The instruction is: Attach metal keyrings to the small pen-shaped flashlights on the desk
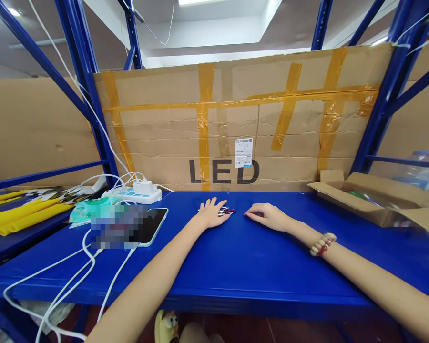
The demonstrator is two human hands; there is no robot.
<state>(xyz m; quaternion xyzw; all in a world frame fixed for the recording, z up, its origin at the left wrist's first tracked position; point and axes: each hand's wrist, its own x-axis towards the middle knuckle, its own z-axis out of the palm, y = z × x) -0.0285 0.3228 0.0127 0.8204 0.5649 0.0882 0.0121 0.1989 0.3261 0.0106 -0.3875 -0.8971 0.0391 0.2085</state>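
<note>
My left hand (209, 214) lies palm down on the blue tabletop, its fingers spread. A small bunch of pens (228, 211) with dark, red and silver parts lies at its fingers and pokes out to the right; part of it is hidden under the hand. My right hand (269, 216) rests on the table a short way right of the pens. Its fingers are bent and drawn together toward the thumb, and no object shows in them. A beaded bracelet (322, 245) circles the right wrist.
At left lie a phone (153, 226), a white power strip (143, 192), a green packet (89, 209) and white cables (89, 257). Yellow items (28, 216) sit beyond. An open cardboard box (368, 205) stands at right. A taped cardboard wall (164, 138) closes the back between blue posts.
</note>
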